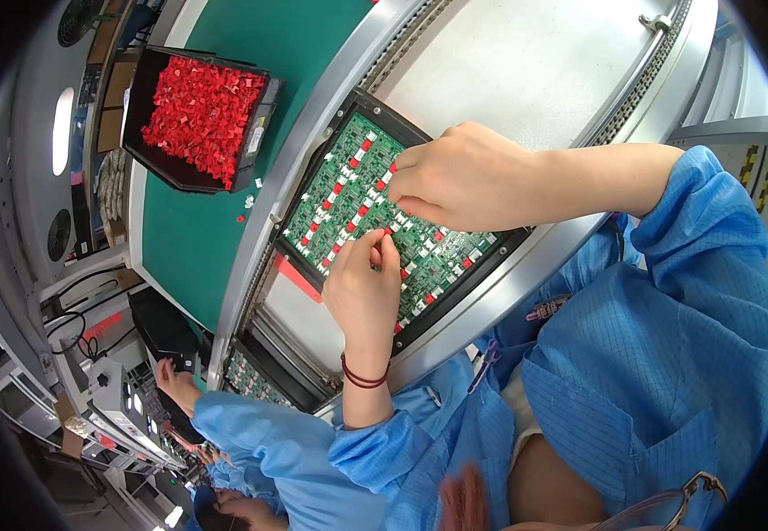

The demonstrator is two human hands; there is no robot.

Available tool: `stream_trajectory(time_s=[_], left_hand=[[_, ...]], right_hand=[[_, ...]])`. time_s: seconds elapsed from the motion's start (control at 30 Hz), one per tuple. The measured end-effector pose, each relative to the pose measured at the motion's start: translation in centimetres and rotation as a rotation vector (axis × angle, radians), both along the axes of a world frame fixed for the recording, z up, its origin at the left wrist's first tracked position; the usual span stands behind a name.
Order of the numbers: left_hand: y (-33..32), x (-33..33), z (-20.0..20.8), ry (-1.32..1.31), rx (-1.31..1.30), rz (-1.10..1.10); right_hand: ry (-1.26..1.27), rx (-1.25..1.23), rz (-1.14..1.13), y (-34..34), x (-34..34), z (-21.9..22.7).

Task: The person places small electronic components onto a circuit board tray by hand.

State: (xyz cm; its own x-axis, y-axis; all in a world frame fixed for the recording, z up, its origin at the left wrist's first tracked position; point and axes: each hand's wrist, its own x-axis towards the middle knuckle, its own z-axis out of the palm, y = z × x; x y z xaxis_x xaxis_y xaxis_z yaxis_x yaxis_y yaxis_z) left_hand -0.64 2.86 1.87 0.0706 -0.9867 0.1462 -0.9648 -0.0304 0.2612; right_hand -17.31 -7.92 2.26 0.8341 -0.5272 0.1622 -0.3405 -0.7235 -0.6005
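Observation:
A panel of green circuit boards [340, 168] lies in a black frame [441, 310], with rows of white connectors and small red plastic pieces on it. Over its lower middle is my left hand [364, 285], a dark red band round the wrist. Its thumb and forefinger pinch together at a small red plastic piece [387, 232], close to the board surface. My right hand [468, 177] reaches across from the right, above the panel's upper right part. Its fingers are bent down and closed at the boards; their tips are partly hidden, so what they hold does not show.
A black bin [191, 183] heaped with red plastic pieces [198, 119] stands on the green mat [180, 252] at left. Loose white and red bits lie beside it. The frame rests on a conveyor with metal rails [309, 119]. Another person's hand [176, 385] shows lower left, near a second framed panel [256, 380].

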Motion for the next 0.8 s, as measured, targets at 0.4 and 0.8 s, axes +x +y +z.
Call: stream_trajectory(time_s=[0.4, 0.8], left_hand=[[0.0, 0.3, 0.6, 0.034, 0.082, 0.011], [-1.9, 1.8, 1.4, 0.39, 0.449, 0.213]], right_hand=[[0.027, -0.027, 0.004, 0.3, 0.6, -0.1], [-0.036, -0.031, -0.019, 0.5, 0.7, -0.1]])
